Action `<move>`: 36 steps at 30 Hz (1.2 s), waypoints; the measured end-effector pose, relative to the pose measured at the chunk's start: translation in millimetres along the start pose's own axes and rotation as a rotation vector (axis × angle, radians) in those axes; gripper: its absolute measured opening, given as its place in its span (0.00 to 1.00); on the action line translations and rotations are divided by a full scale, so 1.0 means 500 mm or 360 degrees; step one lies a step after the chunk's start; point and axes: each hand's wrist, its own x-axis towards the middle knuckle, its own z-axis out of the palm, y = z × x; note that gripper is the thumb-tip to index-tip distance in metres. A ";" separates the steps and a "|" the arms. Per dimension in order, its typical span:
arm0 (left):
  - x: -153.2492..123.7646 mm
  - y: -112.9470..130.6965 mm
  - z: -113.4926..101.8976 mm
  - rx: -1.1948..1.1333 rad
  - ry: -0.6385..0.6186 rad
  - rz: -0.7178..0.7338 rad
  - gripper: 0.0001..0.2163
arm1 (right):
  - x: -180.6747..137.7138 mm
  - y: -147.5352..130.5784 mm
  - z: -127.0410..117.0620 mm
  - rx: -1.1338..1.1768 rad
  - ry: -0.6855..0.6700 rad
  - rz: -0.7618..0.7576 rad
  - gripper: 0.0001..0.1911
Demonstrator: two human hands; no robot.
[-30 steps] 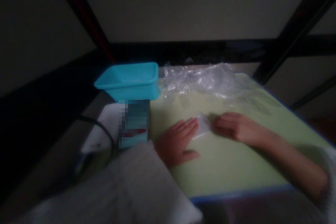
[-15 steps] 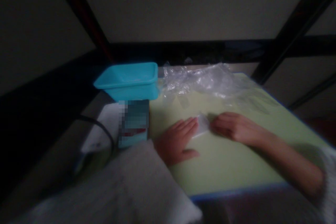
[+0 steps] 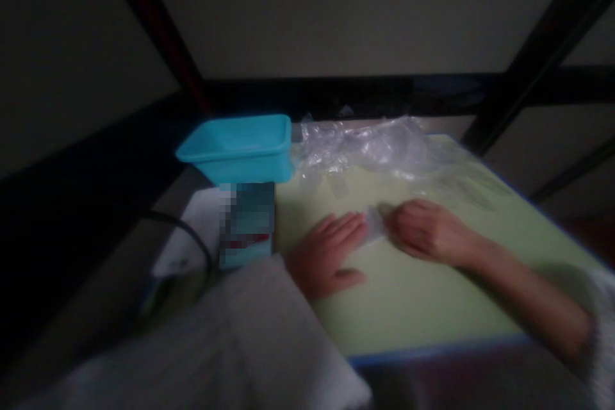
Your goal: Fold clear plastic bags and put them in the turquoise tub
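A small clear plastic piece [image 3: 373,229], perhaps a little bag, lies flat on the pale green tabletop [image 3: 403,307]. My left hand [image 3: 329,256] rests flat with its fingers stretched over the left part of that piece and its thumb apart. At the piece's right edge is my right hand [image 3: 423,230], its fingers curled and pressed together. What those fingertips pinch, if anything, is hidden, and the view is dim and blurred.
A turquoise plastic basin [image 3: 250,166] stands at the back left. Crumpled clear plastic bags [image 3: 384,147] spread along the table's back. Left of my left hand lies a partly pixelated box-like object [image 3: 250,218] beside a white item [image 3: 187,237] with a dark cable [image 3: 192,237].
My right hand has shifted very slightly and its fingers look more curled. The left hand stays flat in nearly the same place on the plastic piece.
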 end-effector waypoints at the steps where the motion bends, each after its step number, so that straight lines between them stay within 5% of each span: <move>1: 0.002 0.001 -0.002 -0.0015 0.0049 -0.0011 0.32 | 0.000 -0.001 -0.001 0.0095 0.0035 0.0049 0.09; 10: 0.016 0.012 0.004 -0.0632 0.0610 -0.0249 0.18 | 0.011 -0.019 0.004 0.0980 0.0214 0.0740 0.06; 22: 0.034 0.001 -0.006 -0.1063 0.0636 -0.0676 0.10 | 0.049 -0.035 0.009 0.1757 0.0508 0.1544 0.06; 29: 0.036 -0.006 -0.001 -0.1474 0.0657 -0.0730 0.12 | 0.051 -0.032 0.019 0.1984 0.0536 0.1669 0.08; 36: 0.032 -0.009 0.001 -0.1752 0.0703 -0.0704 0.12 | 0.048 -0.042 0.008 0.2147 0.0452 0.1399 0.17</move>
